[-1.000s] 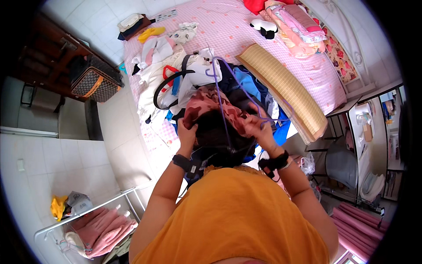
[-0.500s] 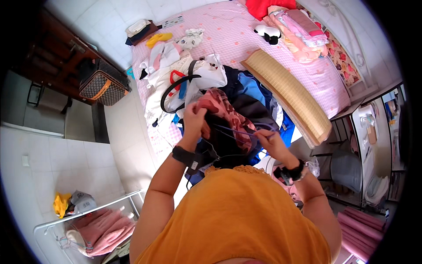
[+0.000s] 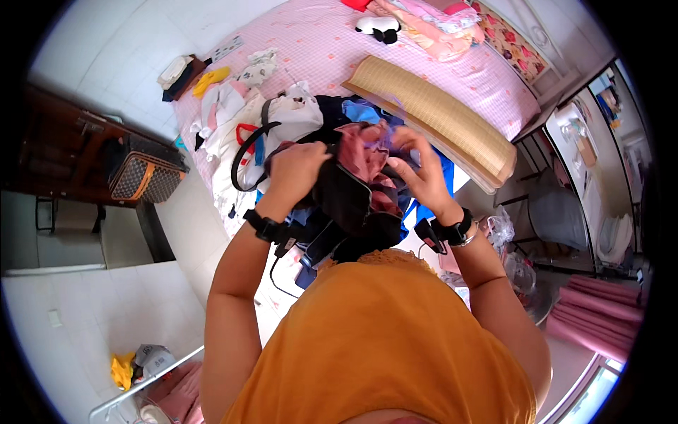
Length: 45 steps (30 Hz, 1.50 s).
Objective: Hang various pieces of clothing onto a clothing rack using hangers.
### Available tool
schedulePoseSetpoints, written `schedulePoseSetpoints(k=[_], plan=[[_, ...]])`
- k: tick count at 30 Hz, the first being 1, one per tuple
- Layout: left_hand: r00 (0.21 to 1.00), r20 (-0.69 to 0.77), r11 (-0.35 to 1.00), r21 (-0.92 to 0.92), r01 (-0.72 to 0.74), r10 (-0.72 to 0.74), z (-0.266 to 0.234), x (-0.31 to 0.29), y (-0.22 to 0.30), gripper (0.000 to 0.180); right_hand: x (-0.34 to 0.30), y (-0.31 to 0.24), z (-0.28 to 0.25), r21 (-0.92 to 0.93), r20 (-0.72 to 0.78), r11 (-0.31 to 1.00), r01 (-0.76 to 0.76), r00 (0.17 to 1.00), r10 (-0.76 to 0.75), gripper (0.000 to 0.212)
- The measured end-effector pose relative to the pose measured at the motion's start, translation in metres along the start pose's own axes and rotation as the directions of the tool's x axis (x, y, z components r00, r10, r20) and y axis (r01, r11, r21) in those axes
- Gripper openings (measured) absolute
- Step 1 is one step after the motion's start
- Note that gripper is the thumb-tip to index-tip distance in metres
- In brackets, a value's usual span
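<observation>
A black and dusty-pink patterned jacket [image 3: 364, 159] with a light zip line hangs bunched in front of me, above the heap on the bed. My left hand [image 3: 298, 173] is closed around its left side, fingertips partly hidden in the cloth. At the jacket's upper right, my right hand [image 3: 418, 166] curls its fingers at a thin purple clothes hanger [image 3: 390, 113], its thumb held apart against the fabric. The hanger is smeared by motion, and part of it is lost in the pink cloth. Both wrists carry black straps with small devices.
White clothes [image 3: 229, 159] and a black looped strap [image 3: 242, 157] lie left of the jacket. A rolled straw mat [image 3: 438, 116] crosses the pink checked bed [image 3: 296, 35]. A suitcase [image 3: 147, 169] stands left, a grey chair [image 3: 558, 205] right, and a white rail [image 3: 152, 381] lower left.
The jacket and both hands have risen and moved farther out. My right hand has brought the purple hanger from the jacket's lower right up to its upper part. The view has shifted.
</observation>
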<state>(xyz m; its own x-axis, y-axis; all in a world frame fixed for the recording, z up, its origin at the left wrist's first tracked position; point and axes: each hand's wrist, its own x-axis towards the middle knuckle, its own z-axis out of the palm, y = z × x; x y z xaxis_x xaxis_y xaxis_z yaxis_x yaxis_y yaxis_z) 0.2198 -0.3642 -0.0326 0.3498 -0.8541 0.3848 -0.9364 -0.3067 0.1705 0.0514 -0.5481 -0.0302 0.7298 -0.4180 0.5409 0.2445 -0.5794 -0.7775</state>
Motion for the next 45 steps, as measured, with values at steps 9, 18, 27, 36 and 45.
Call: schedulePoseSetpoints(k=[9, 18, 27, 36, 45], plan=[[0.938, -0.251, 0.957, -0.228, 0.181, -0.238, -0.022, -0.013, -0.017, 0.018, -0.087, 0.076, -0.004, -0.089, 0.581, 0.985, -0.149, 0.795, 0.173, 0.029], [0.99, 0.119, 0.993, -0.086, 0.085, -0.075, -0.029, -0.061, -0.055, 0.013, -0.015, 0.064, -0.072, -0.289, 0.689, 0.858, 0.426, 0.715, -0.123, 0.027], [0.993, 0.021, 0.988, -0.092, 0.121, -0.12, -0.026, -0.044, -0.03, 0.013, 0.031, -0.013, -0.005, -0.215, 0.37, 0.788, 0.577, 0.794, -0.482, 0.039], [0.915, -0.343, 0.963, -0.228, 0.141, -0.215, -0.044, -0.033, -0.034, 0.02, 0.045, 0.008, 0.006, -0.182, 0.309, 0.978, 0.1, 0.95, -0.04, 0.03], [0.798, -0.139, 0.677, -0.624, 0.389, -0.586, 0.112, -0.099, 0.036, 0.051, 0.001, 0.06, 0.018, 0.286, 0.043, 0.899, -0.331, 0.942, 0.333, 0.017]])
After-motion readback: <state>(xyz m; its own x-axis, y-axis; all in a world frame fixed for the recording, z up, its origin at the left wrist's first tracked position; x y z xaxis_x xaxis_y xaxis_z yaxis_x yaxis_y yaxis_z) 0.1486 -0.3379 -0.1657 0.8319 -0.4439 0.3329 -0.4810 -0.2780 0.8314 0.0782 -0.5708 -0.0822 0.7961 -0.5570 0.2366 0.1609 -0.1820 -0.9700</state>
